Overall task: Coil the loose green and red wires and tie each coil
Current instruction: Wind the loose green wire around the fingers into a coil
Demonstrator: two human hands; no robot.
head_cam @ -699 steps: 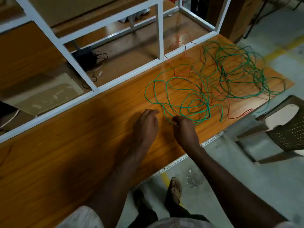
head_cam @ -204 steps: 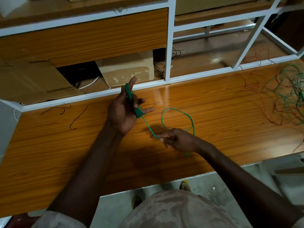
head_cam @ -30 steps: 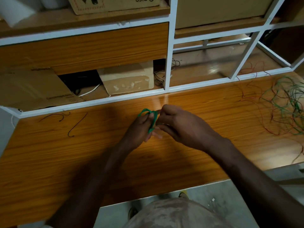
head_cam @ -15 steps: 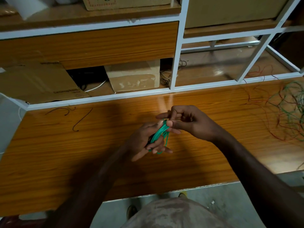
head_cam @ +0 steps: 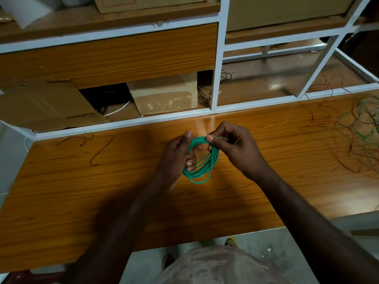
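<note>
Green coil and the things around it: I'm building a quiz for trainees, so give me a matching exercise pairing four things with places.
1 green coil
2 loose wires
3 small cardboard box
4 dark wire scraps

A far right of table
B table's left part
C held in both hands
D shelf behind table

Pairs: 1-C, 2-A, 3-D, 4-B

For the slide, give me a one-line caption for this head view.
Both hands, left hand and right hand, hold a green wire coil above the wooden table.
</note>
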